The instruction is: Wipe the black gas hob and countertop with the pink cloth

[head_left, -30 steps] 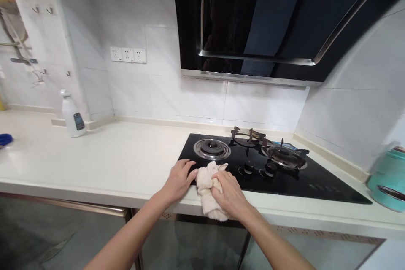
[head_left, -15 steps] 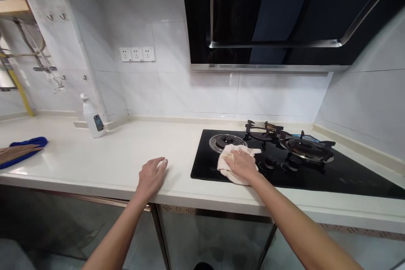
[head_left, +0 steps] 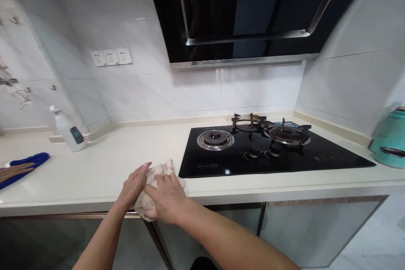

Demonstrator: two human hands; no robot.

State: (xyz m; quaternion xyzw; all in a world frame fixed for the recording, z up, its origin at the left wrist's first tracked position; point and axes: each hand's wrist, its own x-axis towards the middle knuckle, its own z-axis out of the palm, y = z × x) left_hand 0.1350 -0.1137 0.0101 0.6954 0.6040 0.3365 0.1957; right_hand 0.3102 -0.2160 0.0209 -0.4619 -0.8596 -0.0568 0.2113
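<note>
A crumpled beige cloth lies at the front edge of the cream counter, just left of the black glass gas hob. My right hand lies on top of the cloth with its fingers curled over it. My left hand grips the cloth's left side. Part of the cloth hangs over the counter edge under my hands.
The hob carries a bare burner and loose pan supports. A white spray bottle stands by the wall. A blue cloth lies far left. A teal pot sits at the right; a black hood hangs overhead.
My right hand has dragged the cloth off the hob, leftward onto the counter edge. My left hand, resting flat on the counter before, has closed on the cloth.
</note>
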